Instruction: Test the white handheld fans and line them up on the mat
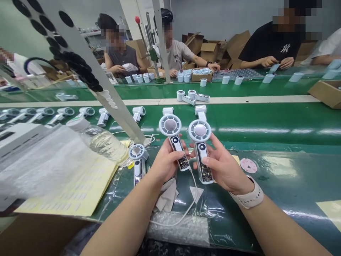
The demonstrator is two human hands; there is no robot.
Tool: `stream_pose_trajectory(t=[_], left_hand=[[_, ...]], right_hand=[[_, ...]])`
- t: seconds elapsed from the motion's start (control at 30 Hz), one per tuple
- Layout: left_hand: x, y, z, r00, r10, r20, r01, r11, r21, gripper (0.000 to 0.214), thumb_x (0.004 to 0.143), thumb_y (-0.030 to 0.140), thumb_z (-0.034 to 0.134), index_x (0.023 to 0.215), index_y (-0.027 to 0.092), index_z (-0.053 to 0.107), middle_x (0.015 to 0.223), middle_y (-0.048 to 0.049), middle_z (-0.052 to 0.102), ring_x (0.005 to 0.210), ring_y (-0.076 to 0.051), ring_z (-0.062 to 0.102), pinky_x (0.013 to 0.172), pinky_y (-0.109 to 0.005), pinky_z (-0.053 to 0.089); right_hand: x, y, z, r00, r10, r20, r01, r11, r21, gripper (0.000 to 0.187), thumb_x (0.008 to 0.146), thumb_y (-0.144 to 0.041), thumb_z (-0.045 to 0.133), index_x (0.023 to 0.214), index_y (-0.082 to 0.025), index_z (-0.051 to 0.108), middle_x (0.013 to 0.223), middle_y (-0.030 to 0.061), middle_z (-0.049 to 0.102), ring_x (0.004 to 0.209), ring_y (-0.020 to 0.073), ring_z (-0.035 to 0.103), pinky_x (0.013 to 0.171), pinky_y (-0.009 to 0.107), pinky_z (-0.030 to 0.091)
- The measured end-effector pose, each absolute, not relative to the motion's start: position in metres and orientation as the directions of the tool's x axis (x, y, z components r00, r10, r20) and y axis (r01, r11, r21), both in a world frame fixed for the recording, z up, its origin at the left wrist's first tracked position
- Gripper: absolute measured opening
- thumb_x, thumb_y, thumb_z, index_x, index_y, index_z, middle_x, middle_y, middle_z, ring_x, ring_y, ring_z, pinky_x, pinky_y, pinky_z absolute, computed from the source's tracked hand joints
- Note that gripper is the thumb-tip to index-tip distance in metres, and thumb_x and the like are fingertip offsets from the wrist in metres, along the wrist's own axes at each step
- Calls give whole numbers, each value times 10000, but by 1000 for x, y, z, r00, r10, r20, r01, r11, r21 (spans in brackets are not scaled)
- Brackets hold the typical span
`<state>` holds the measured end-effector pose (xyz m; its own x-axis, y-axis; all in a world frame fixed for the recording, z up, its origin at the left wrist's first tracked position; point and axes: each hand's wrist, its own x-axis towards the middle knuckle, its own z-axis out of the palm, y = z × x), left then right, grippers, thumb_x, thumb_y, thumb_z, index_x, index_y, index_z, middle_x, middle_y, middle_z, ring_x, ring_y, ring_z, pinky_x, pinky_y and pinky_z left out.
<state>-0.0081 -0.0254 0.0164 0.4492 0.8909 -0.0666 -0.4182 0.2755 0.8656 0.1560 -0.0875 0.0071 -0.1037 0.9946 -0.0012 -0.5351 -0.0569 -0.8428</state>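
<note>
Two white handheld fans are held up side by side over the green bench. My left hand (170, 158) is closed round the handle of the left fan (170, 125), and a white cable (196, 183) runs from the bottom end of that handle. My right hand (220, 160) grips the right fan (199, 130), its thumb on the handle front. Both handles show a lit round display and a bare circuit board. Another handheld fan (137, 152) stands left of my left hand. Beneath my hands lie a crumpled cloth (167, 195) and a small white triangle (196, 194).
A slanted metal post (117, 110) rises on the left, beside a clear bottle (103, 142) and yellow sticker sheets (87, 192). More fans line the green conveyor (239, 122) ahead. Several people work across it, near white cups and a cardboard box (326, 93).
</note>
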Motion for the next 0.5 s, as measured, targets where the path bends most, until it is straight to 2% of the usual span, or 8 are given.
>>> stream_pose_trajectory(t=[0.07,0.23,0.5], left_hand=[[-8,-25,15,440,894,-85,-398,279,874,485,608,127,737,1047,198,545,796,31,608,699,-133,599,679,-294,496],[-7,-23,14,386,912,-137,-374,290,881,407,650,198,713,1016,197,535,809,26,596,661,-127,575,632,-289,461],[-8,-25,16,468,883,-30,-366,224,903,347,679,229,718,968,209,528,791,21,585,668,-138,572,639,-310,472]], right_hand=[[156,-87,5,-67,998,3,-508,-31,-861,898,775,-241,786,1508,-417,297,1212,42,610,769,162,637,674,352,592],[153,-85,4,37,999,-5,-475,13,-880,716,819,-259,720,1452,-352,399,1186,57,628,878,203,641,641,336,572],[152,-87,7,59,998,2,-475,30,-880,718,788,-235,736,1417,-376,419,1178,41,636,860,213,647,631,346,564]])
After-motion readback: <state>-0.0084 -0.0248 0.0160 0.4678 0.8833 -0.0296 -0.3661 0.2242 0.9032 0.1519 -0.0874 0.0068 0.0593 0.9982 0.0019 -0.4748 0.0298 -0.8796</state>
